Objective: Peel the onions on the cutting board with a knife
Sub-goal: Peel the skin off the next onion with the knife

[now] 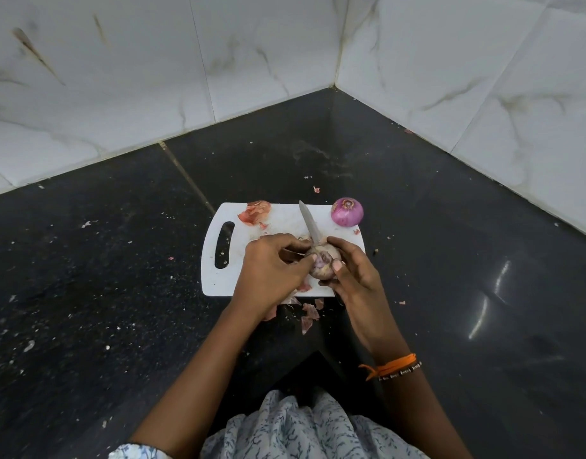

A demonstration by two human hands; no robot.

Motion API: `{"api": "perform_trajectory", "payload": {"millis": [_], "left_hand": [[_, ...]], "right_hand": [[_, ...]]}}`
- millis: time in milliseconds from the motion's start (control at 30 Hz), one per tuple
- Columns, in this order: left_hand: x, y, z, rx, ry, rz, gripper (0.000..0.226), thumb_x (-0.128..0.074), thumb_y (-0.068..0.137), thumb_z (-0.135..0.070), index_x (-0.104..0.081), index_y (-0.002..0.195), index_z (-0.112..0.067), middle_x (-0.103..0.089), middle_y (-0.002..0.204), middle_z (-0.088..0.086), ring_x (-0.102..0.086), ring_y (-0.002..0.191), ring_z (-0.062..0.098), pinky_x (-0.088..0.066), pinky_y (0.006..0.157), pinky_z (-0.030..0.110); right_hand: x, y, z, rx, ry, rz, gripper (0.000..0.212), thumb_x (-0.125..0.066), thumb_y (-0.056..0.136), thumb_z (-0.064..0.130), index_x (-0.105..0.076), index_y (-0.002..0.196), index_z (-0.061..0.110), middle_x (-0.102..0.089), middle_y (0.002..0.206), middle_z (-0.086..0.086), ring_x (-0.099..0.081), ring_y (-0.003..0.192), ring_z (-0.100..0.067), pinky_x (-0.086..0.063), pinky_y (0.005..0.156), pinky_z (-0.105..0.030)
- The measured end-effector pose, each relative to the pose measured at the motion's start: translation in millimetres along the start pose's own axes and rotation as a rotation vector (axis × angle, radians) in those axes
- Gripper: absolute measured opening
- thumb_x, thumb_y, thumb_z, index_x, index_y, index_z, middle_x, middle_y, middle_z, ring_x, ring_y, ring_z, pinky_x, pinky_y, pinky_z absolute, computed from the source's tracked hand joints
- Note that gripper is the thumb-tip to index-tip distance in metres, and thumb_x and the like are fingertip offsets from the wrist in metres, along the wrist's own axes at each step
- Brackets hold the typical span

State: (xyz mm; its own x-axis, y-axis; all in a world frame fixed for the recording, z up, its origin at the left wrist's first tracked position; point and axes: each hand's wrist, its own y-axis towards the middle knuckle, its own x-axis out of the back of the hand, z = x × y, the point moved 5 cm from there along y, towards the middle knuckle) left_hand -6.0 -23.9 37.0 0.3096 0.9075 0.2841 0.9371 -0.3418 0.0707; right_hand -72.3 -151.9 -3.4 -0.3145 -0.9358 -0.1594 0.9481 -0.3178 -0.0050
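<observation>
The white cutting board (252, 246) lies on the dark table (103, 276). Over the board's near right part, both hands hold one onion (323, 265). The left hand (271, 273) grips the onion, fingers curled around it. The right hand (354, 276) grips the knife (310, 223), thumb pressed against the onion; the blade points toward the board's far edge. A peeled onion (347, 212) sits at the board's far right corner. Peel scraps (255, 212) lie at its far left side.

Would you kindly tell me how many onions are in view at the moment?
2: a peeled purple onion at the cutting board's far right corner, and an onion held between both hands over the board. None seems hidden.
</observation>
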Motion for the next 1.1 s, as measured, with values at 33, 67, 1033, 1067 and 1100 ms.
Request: {"api": "perform_trajectory", "payload": {"millis": [33, 67, 1033, 1067, 1100], "left_hand": [[0.5, 0.1, -0.3, 0.001, 0.006, -0.003, 0.015, -0.074, 0.076, -0.002, -0.074, 0.088, -0.011, -0.067, 0.079, -0.012, -0.066, 0.069, -0.006, -0.048, 0.052, 0.007], [0.8, 0.0, -0.5, 0.001, 0.012, -0.004, 0.014, -0.074, 0.076, -0.002, -0.074, 0.088, -0.009, -0.067, 0.079, -0.011, -0.066, 0.067, -0.005, -0.048, 0.052, 0.006], [-0.3, -1.0, -1.4, -0.08, 0.238, -0.064, 0.008, -0.078, 0.069, -0.005, -0.072, 0.073, -0.007, -0.063, 0.067, -0.002, -0.061, 0.056, 0.0, -0.042, 0.046, 0.005], [0.1, -0.9, -1.5, -0.087, 0.247, -0.068, 0.008, -0.078, 0.07, -0.005, -0.071, 0.072, -0.008, -0.061, 0.064, -0.006, -0.059, 0.055, -0.003, -0.04, 0.045, 0.004], [0.6, -0.6, -1.1, -0.083, 0.24, -0.065, 0.008, -0.077, 0.071, -0.005, -0.071, 0.072, -0.009, -0.059, 0.063, -0.01, -0.059, 0.054, -0.006, -0.04, 0.046, 0.004]], "right_hand": [[0.0, 0.0, 0.4, 0.004, -0.007, 0.003, 0.031, -0.044, 0.099, 0.007, -0.053, 0.127, 0.013, -0.059, 0.127, -0.01, -0.058, 0.117, -0.023, -0.049, 0.098, -0.043], [0.2, -0.1, 0.6, 0.01, -0.017, 0.007, 0.031, -0.044, 0.098, 0.007, -0.053, 0.127, 0.013, -0.059, 0.127, -0.01, -0.058, 0.118, -0.024, -0.048, 0.099, -0.044], [-4.9, -1.6, -1.6, 0.02, -0.061, 0.003, 0.032, -0.043, 0.098, 0.003, -0.053, 0.126, 0.013, -0.059, 0.124, -0.007, -0.059, 0.115, -0.022, -0.051, 0.094, -0.037], [-5.2, -2.0, -2.3, 0.018, -0.056, 0.001, 0.032, -0.043, 0.098, 0.003, -0.053, 0.127, 0.013, -0.059, 0.124, -0.007, -0.059, 0.115, -0.021, -0.051, 0.094, -0.036], [-5.2, -2.1, -2.7, 0.016, -0.05, -0.002, 0.032, -0.043, 0.098, 0.003, -0.052, 0.128, 0.012, -0.059, 0.124, -0.007, -0.059, 0.115, -0.021, -0.052, 0.093, -0.035]]}}
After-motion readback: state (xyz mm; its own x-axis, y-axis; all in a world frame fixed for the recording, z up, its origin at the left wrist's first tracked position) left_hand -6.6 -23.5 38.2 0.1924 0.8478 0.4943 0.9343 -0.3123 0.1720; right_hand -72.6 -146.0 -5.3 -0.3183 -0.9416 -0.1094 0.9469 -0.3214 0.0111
